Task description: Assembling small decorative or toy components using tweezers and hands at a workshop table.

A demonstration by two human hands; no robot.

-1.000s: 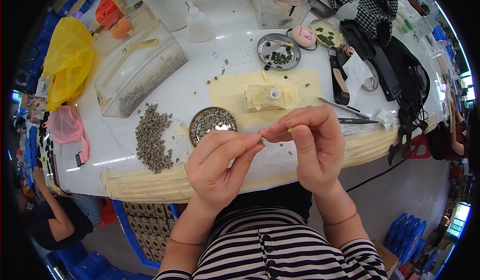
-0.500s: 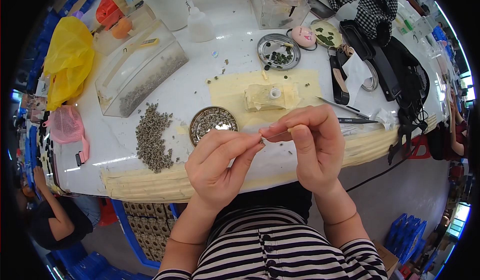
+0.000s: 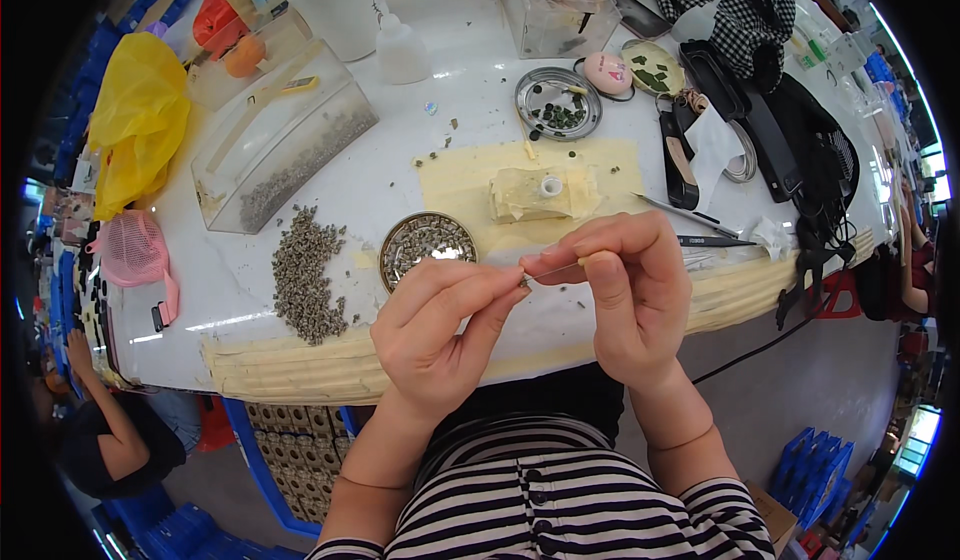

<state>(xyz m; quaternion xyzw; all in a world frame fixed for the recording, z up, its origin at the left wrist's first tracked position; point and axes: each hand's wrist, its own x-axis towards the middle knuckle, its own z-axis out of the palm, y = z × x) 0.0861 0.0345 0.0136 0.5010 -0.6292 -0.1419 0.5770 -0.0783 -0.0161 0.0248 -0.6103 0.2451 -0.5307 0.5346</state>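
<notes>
In the middle of the frame, the left hand [image 3: 430,335] has its thumb and index finger closed together at the tips, and between them it pinches a tiny metallic part [image 3: 524,283]; this part is mostly covered by the fingers, so its exact shape I cannot tell. The right hand [image 3: 640,305] is to the right of it, with thumb and index finger also closed, and they hold a thin needle-like tool [image 3: 548,273] with a yellowish end. The tool is slanted down to the left, and its tip reaches the part or lies just beside it; which of the two I cannot tell. Both hands are above the near side of the white tabletop [image 3: 470,50].

Just behind the left hand there is a round tin [image 3: 383,250] filled with small metal pieces, and on its left lies a loose pile of similar pieces [image 3: 310,280]. Behind the fingers, near the centre, a block wrapped in masking tape [image 3: 512,198] carries a small white ring [image 3: 550,188]. In the upper middle stands a round dish [image 3: 519,110] with dark green bits. To the right of the right hand, black tweezers [image 3: 715,242] lie on the tabletop. In the upper left are a clear plastic box [image 3: 225,185] and a yellow plastic bag [image 3: 140,120].
</notes>
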